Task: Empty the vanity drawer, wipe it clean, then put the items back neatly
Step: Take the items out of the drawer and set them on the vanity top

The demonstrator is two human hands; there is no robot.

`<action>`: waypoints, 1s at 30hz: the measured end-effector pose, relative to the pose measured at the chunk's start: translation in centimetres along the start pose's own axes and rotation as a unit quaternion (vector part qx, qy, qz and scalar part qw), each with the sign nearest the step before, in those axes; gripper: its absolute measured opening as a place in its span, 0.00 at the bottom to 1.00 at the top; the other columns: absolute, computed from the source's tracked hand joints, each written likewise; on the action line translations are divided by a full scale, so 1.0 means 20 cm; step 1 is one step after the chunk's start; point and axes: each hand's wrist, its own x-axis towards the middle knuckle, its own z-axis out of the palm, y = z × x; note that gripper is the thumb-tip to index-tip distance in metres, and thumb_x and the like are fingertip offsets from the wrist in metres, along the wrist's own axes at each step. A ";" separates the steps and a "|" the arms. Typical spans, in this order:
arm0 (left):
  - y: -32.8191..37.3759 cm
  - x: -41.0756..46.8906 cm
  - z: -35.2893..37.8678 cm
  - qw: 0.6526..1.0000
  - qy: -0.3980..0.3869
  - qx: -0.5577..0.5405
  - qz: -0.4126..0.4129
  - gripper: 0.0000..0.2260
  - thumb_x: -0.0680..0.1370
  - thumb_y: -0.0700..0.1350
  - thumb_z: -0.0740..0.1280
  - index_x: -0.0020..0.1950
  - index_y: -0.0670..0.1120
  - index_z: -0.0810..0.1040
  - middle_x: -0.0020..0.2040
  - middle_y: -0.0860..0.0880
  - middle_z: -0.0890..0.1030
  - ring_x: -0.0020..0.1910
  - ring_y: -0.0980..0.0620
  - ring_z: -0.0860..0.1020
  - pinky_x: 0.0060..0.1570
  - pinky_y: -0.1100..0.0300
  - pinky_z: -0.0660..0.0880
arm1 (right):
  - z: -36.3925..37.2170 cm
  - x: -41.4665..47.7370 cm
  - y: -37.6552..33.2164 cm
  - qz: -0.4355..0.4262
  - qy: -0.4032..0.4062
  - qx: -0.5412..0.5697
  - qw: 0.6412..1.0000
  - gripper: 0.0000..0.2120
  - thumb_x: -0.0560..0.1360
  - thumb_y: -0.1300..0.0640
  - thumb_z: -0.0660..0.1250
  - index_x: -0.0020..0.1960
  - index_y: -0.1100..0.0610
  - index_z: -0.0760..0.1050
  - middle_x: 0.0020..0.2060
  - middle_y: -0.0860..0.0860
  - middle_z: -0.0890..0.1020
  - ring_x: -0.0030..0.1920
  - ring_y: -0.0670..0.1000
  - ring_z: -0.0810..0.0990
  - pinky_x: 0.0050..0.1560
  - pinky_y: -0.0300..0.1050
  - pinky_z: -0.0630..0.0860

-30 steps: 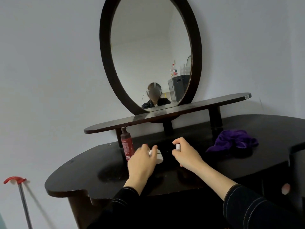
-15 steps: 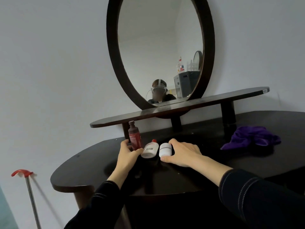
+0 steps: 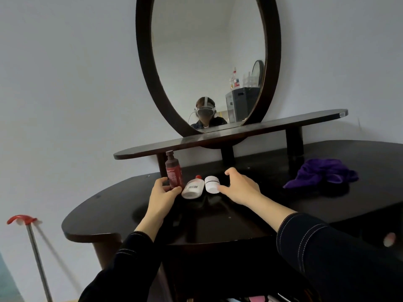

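On the dark vanity top (image 3: 218, 221), three items stand in a row. The dark red pump bottle (image 3: 173, 174) is upright, and my left hand (image 3: 162, 198) grips its base between thumb and curled fingers. A white bottle with a red cap (image 3: 193, 188) lies on its side just right of it. Beside that is a small white jar (image 3: 211, 184). My right hand (image 3: 239, 188) hovers at the jar's right with fingers spread, only the thumb tip touching it. The drawer (image 3: 257, 298) shows as a dark sliver at the bottom edge.
A crumpled purple cloth (image 3: 320, 173) lies on the top at the right. A raised dark shelf (image 3: 229, 136) on posts and an oval mirror (image 3: 207, 62) stand behind the items. A metal pole with a red handle (image 3: 32, 240) leans at the left wall.
The white bottle and white jar went from my hands onto the vanity top. My left hand moved to the red bottle, and my right hand's fingers lifted off the jar.
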 end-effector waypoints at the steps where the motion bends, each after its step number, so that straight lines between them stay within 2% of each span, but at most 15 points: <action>1: 0.00 0.00 0.00 1.000 -0.001 0.001 0.001 0.19 0.77 0.44 0.71 0.66 0.50 0.70 0.55 0.49 0.79 0.48 0.56 0.79 0.42 0.62 0.72 | 0.00 0.00 0.00 -0.002 -0.003 0.007 1.000 0.32 0.77 0.40 0.68 0.75 0.51 0.63 0.55 0.47 0.78 0.54 0.51 0.79 0.46 0.47 0.74; 3: 0.00 0.00 -0.01 1.000 -0.001 0.001 0.002 0.17 0.77 0.44 0.71 0.64 0.52 0.71 0.55 0.49 0.80 0.49 0.55 0.79 0.42 0.63 0.73 | -0.01 -0.01 0.01 -0.007 -0.016 0.045 0.999 0.35 0.75 0.41 0.71 0.76 0.50 0.62 0.61 0.49 0.77 0.57 0.51 0.79 0.48 0.46 0.74; 6: 0.01 0.00 0.00 1.000 -0.004 -0.002 0.002 0.19 0.77 0.43 0.71 0.66 0.50 0.71 0.54 0.49 0.80 0.49 0.54 0.80 0.42 0.63 0.73 | -0.04 -0.02 0.03 -0.020 -0.040 0.096 0.994 0.36 0.71 0.48 0.76 0.75 0.48 0.64 0.62 0.49 0.76 0.54 0.47 0.77 0.54 0.47 0.77; 9: 0.01 -0.01 0.00 1.000 -0.003 -0.001 0.000 0.19 0.77 0.42 0.71 0.66 0.49 0.72 0.54 0.48 0.80 0.48 0.53 0.80 0.43 0.62 0.74 | -0.06 -0.03 0.05 -0.034 -0.067 0.130 0.989 0.23 0.70 0.58 0.75 0.64 0.50 0.77 0.58 0.49 0.79 0.53 0.47 0.79 0.56 0.45 0.78; 12: 0.01 -0.01 0.00 1.000 -0.003 -0.002 -0.006 0.19 0.77 0.41 0.71 0.67 0.47 0.72 0.55 0.47 0.81 0.50 0.50 0.81 0.46 0.60 0.74 | -0.07 -0.03 0.07 -0.022 -0.027 0.115 0.993 0.13 0.74 0.63 0.71 0.57 0.53 0.82 0.54 0.50 0.83 0.54 0.50 0.81 0.55 0.46 0.79; 16: 0.01 0.00 0.00 1.000 -0.001 0.004 -0.006 0.19 0.77 0.41 0.71 0.66 0.48 0.72 0.55 0.47 0.81 0.48 0.51 0.81 0.43 0.61 0.74 | -0.07 -0.02 0.05 0.011 0.021 -0.014 1.000 0.11 0.79 0.59 0.69 0.61 0.53 0.78 0.58 0.51 0.80 0.56 0.53 0.80 0.54 0.50 0.79; 18: 0.01 0.00 0.00 1.000 0.001 0.012 -0.007 0.19 0.77 0.41 0.71 0.67 0.48 0.72 0.53 0.48 0.81 0.48 0.53 0.80 0.41 0.62 0.73 | -0.06 -0.01 0.03 0.007 0.020 -0.050 0.999 0.11 0.80 0.55 0.69 0.62 0.54 0.78 0.58 0.52 0.80 0.57 0.54 0.80 0.55 0.51 0.79; 20: 0.01 0.01 0.01 1.000 0.002 0.018 -0.009 0.19 0.76 0.40 0.71 0.67 0.47 0.72 0.51 0.51 0.80 0.46 0.54 0.80 0.40 0.63 0.72 | -0.05 0.01 0.02 0.021 0.025 -0.068 0.997 0.11 0.81 0.52 0.68 0.61 0.55 0.77 0.57 0.53 0.80 0.56 0.55 0.80 0.51 0.49 0.79; 23: 0.00 0.02 0.01 1.000 0.002 0.024 -0.014 0.19 0.76 0.39 0.70 0.66 0.47 0.72 0.47 0.54 0.78 0.44 0.58 0.78 0.38 0.65 0.70 | -0.03 0.04 0.00 0.045 0.032 -0.078 0.995 0.12 0.81 0.48 0.66 0.57 0.56 0.76 0.50 0.53 0.80 0.49 0.55 0.80 0.39 0.46 0.71; 25: 0.00 0.02 0.01 1.000 0.002 0.023 -0.017 0.19 0.76 0.38 0.70 0.66 0.46 0.72 0.47 0.53 0.78 0.44 0.58 0.78 0.38 0.65 0.71 | -0.02 0.05 0.00 0.029 0.015 -0.059 0.998 0.13 0.81 0.45 0.65 0.51 0.55 0.76 0.43 0.51 0.80 0.45 0.54 0.80 0.35 0.46 0.70; 26: 0.00 0.02 0.01 1.000 0.002 0.022 -0.018 0.20 0.76 0.38 0.70 0.67 0.45 0.72 0.49 0.51 0.79 0.44 0.58 0.78 0.39 0.65 0.71 | -0.02 0.06 0.00 0.021 0.003 -0.032 0.999 0.14 0.80 0.44 0.64 0.49 0.55 0.77 0.41 0.50 0.80 0.44 0.55 0.81 0.36 0.47 0.73; 28: 0.01 0.02 0.01 0.999 0.002 0.024 -0.022 0.20 0.76 0.38 0.69 0.67 0.45 0.72 0.52 0.49 0.79 0.45 0.57 0.78 0.41 0.63 0.72 | -0.04 0.05 0.01 0.018 -0.025 0.037 0.999 0.15 0.78 0.46 0.65 0.51 0.57 0.81 0.39 0.49 0.82 0.46 0.56 0.83 0.44 0.50 0.78; 30: 0.01 0.01 0.01 0.999 0.003 0.027 -0.023 0.21 0.76 0.37 0.69 0.68 0.45 0.72 0.54 0.47 0.80 0.46 0.55 0.79 0.44 0.61 0.73 | -0.06 0.04 0.02 0.022 -0.039 0.074 0.996 0.10 0.78 0.51 0.66 0.53 0.55 0.82 0.45 0.48 0.85 0.50 0.54 0.83 0.52 0.50 0.79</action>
